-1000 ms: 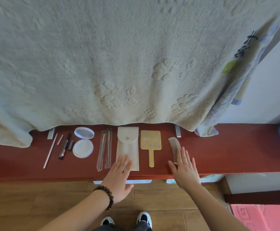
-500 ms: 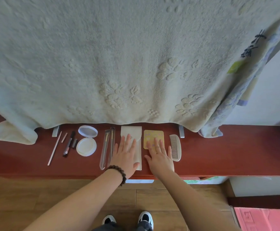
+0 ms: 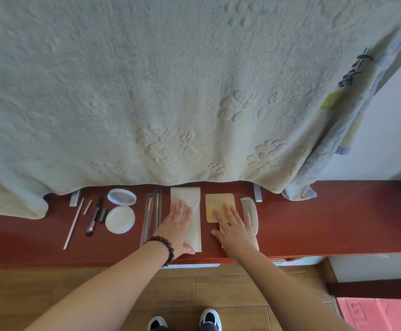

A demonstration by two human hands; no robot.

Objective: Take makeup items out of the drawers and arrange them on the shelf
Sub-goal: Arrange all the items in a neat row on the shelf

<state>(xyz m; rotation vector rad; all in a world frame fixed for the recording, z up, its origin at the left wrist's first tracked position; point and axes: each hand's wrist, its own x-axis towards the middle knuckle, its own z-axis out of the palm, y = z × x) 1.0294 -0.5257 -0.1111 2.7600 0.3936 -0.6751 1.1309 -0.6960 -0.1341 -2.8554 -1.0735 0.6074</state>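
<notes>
Makeup items lie in a row on the red wooden shelf (image 3: 326,220). My left hand (image 3: 175,229), a bead bracelet on its wrist, rests flat with straight fingers on the cream pouch (image 3: 193,230). My right hand (image 3: 236,231) lies flat on the yellow hand mirror (image 3: 215,204), hiding its handle, its little finger against the white comb (image 3: 249,207). To the left lie two brushes in clear sleeves (image 3: 152,213), an open white compact (image 3: 120,215), a dark pencil (image 3: 94,217) and a thin pale stick (image 3: 74,222).
A large pale embossed towel (image 3: 171,91) hangs over the back of the shelf, with a printed cloth (image 3: 333,144) at its right edge. Two metal brackets (image 3: 257,192) stand under the towel. Below are wooden floor (image 3: 51,287), my shoes and a pink mat (image 3: 381,314).
Both hands moved forward from the shelf's front edge onto the items: the left onto the pouch, the right leftward from the comb onto the mirror.
</notes>
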